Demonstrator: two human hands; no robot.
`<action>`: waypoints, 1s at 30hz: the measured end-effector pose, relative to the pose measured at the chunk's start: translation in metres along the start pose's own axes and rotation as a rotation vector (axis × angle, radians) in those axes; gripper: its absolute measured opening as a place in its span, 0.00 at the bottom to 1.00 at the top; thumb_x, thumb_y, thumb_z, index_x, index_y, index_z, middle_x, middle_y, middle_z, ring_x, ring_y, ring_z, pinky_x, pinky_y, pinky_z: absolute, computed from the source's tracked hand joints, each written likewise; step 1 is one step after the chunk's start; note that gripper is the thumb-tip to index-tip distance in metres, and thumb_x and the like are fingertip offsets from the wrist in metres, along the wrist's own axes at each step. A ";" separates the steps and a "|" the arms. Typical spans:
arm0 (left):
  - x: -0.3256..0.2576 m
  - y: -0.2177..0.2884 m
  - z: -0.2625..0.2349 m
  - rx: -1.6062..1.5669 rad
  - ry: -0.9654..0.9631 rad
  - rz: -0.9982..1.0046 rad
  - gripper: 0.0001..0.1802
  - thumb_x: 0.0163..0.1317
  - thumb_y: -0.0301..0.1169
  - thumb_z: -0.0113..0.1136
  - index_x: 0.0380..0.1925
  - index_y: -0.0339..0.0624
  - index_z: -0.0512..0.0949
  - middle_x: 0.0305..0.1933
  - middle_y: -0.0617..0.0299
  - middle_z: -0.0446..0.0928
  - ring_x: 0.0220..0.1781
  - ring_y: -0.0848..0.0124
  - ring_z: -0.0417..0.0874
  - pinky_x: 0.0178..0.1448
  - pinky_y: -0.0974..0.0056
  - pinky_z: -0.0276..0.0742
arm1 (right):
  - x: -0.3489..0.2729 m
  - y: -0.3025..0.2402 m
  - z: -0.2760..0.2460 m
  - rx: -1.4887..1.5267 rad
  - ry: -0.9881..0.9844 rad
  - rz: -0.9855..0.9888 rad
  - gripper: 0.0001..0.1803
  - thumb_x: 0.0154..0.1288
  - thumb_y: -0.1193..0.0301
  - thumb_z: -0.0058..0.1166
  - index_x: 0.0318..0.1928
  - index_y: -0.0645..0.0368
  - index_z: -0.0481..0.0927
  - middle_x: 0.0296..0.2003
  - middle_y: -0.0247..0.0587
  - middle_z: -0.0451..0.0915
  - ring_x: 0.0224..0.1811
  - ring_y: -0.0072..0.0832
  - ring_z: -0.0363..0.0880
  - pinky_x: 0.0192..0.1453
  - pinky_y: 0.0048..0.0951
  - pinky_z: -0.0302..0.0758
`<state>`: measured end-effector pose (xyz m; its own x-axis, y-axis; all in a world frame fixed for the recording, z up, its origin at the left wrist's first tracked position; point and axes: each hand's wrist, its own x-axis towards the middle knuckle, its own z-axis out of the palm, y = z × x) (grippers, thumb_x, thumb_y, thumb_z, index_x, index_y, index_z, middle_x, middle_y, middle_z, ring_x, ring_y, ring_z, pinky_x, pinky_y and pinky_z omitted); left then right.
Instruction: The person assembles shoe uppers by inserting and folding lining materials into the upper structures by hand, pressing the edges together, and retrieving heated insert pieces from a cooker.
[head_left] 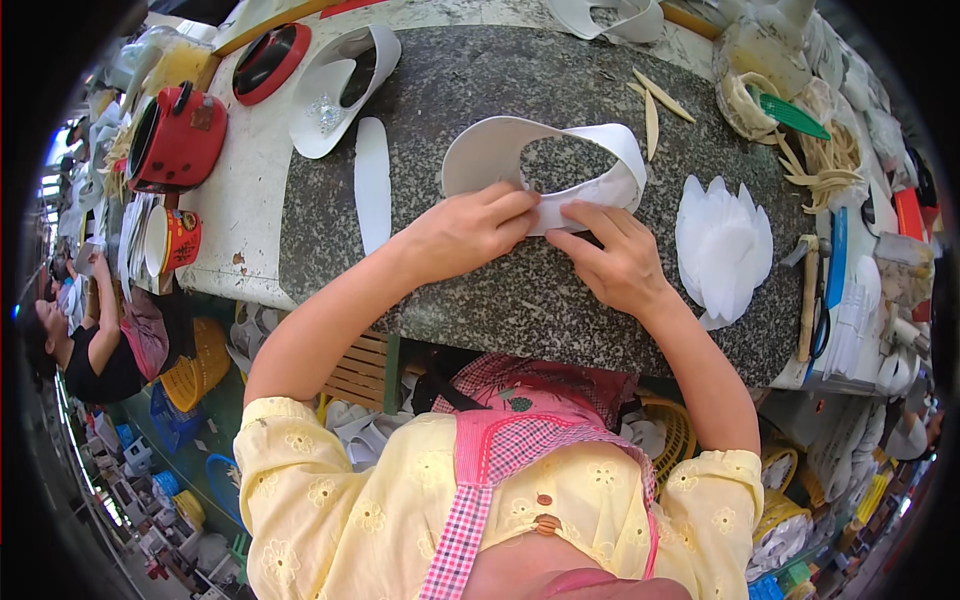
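On the dark speckled stone slab lies a white shoe upper with a wide oval opening. My left hand grips its near edge, fingers bent and pressed together. Just to the right, my right hand pinches the same edge between thumb and fingers. A long white strip-shaped piece rests left of my left hand. Beyond it is another white upper with a sparkly patch. Fanned white leaf-shaped pieces sit right of my right hand. Several thin cream slivers are scattered farther back.
A red pot, a red-and-black dish and a paper cup stand at the left. A wooden-handled tool and a green-handled tool are at the right. A co-worker sits far left.
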<state>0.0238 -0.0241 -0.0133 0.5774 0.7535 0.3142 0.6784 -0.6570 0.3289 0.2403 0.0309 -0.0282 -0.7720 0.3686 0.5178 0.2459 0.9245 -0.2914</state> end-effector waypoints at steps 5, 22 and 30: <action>0.002 0.000 -0.014 0.194 -0.139 0.134 0.18 0.43 0.24 0.55 0.37 0.27 0.74 0.46 0.52 0.70 0.49 0.61 0.73 0.47 0.63 0.77 | 0.000 0.002 0.001 0.018 -0.002 -0.012 0.13 0.42 0.75 0.53 0.33 0.54 0.79 0.39 0.39 0.74 0.43 0.35 0.75 0.46 0.33 0.73; 0.029 -0.021 -0.020 -0.399 -0.013 -0.541 0.05 0.43 0.23 0.55 0.21 0.33 0.78 0.33 0.58 0.79 0.29 0.68 0.80 0.35 0.70 0.75 | 0.016 -0.002 0.005 -0.100 -0.009 -0.089 0.14 0.44 0.74 0.52 0.36 0.56 0.79 0.39 0.38 0.73 0.43 0.33 0.72 0.46 0.31 0.68; 0.017 -0.009 -0.006 -0.194 0.070 -0.166 0.19 0.42 0.27 0.63 0.39 0.40 0.75 0.44 0.58 0.73 0.46 0.58 0.74 0.48 0.62 0.73 | 0.019 0.000 0.003 -0.047 -0.044 -0.002 0.15 0.44 0.74 0.53 0.37 0.57 0.79 0.39 0.36 0.73 0.44 0.31 0.72 0.47 0.31 0.68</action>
<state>0.0244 -0.0056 -0.0057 0.4282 0.8525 0.3000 0.6573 -0.5216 0.5440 0.2239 0.0373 -0.0208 -0.7973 0.3631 0.4821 0.2707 0.9291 -0.2521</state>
